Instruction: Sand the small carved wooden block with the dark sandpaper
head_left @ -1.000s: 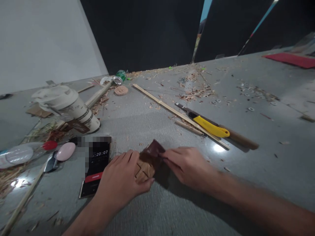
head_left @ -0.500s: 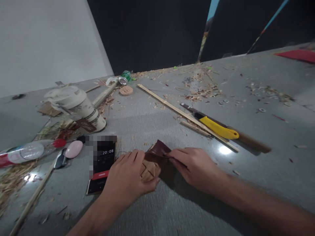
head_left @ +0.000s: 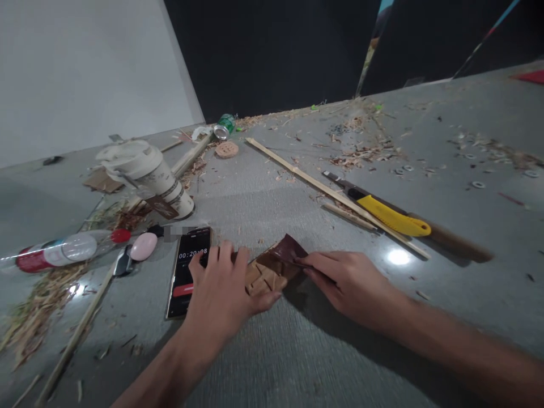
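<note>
Low in the middle, a carved wooden block (head_left: 267, 280) with grooves cut across its top lies on the grey table. My left hand (head_left: 221, 292) steadies it, thumb along the near side and fingers spread toward the far side. Pinched in the fingertips of my right hand (head_left: 351, 280) is a dark red-brown sheet (head_left: 289, 248) that looks like sandpaper. The sheet bends up over the block's far right end. Just left of my left hand is a phone (head_left: 181, 277) running a timer, and my fingers overlap its right edge.
To the right lie a yellow-handled cutter (head_left: 393, 216), a dark wooden handle (head_left: 457, 241) and a long wood strip (head_left: 293, 168). At left are a lidded cup (head_left: 147, 178), a plastic bottle (head_left: 55, 252) and a mallet-like tool (head_left: 123, 263). Shavings and metal washers (head_left: 478, 185) litter the table.
My left fingers have lifted and spread, showing more of the block. The sheet stays in my right hand. The whole view has shifted slightly, moving things to the right.
</note>
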`<state>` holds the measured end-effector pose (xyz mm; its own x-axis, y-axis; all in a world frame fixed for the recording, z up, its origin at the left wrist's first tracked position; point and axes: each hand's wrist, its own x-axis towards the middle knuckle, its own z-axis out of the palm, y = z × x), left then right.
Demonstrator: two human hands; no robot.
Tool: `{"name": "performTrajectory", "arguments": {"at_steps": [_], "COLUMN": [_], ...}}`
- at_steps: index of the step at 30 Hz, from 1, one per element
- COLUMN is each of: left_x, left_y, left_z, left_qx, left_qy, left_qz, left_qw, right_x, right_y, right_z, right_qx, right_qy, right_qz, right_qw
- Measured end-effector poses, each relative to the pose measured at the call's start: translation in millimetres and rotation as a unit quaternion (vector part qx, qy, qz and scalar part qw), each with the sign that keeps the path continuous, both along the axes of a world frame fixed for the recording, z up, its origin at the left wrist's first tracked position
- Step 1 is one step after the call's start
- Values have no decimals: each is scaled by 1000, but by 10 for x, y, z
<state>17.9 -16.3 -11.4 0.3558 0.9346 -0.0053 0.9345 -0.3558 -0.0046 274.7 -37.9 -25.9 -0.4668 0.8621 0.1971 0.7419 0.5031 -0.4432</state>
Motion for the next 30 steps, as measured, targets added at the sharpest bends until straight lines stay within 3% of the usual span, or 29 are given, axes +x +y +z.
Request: {"name": "performTrajectory", "arguments": {"at_steps": [8,11,16,23,30], "left_x": [-35,-239,-720,-961,-1223], "left_y": [17,159,480,628,746], "left_z": [32,143,202,8,6], "left_qx": [5,24,136,47,8], "left_qy": [-12,-38,-95,-104,-142], "left_qz": [-12,-16,84,91,36], "left_qw": [1000,999,983,989,989], "right_x": [14,24,34,39,41], "right_y": [-6,-6,7,14,26], "right_z": [-3,-7,-26,-22,24], "right_qx": [-6,-10,-7,-17,-9], "right_qy": [-7,-14,-11,-9,-2], "right_qz": [-1,-5,-5,-5,-3], "right_qw": [1000,1000,1000,1000,1000]}}
